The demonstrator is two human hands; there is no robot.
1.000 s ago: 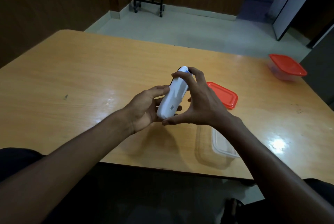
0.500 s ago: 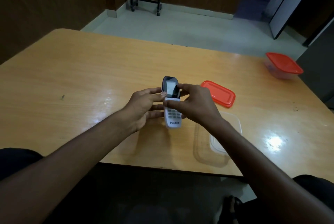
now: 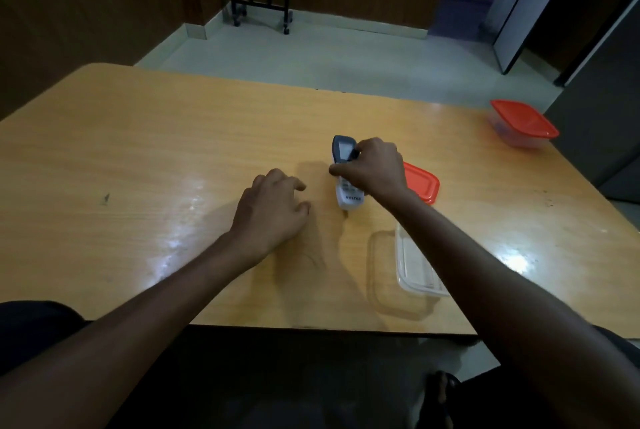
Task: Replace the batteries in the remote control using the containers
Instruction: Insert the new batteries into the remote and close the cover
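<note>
White and dark grey remote control [image 3: 346,170], display side up, lying flat on wooden table [image 3: 156,151]; right hand [image 3: 375,167] arched over its middle, thumb and fingers closed on both edges, probably to set it down squarely. Left hand [image 3: 273,210] just left of remote, loosely curled, holding nothing, off the casing. Loose red lid [image 3: 422,184] right of remote, partly behind wrist; open clear container [image 3: 412,266] nearer than remote, contents unclear, likely for cells. Lidded container [image 3: 523,122] far right of remote, well apart, shut.
</note>
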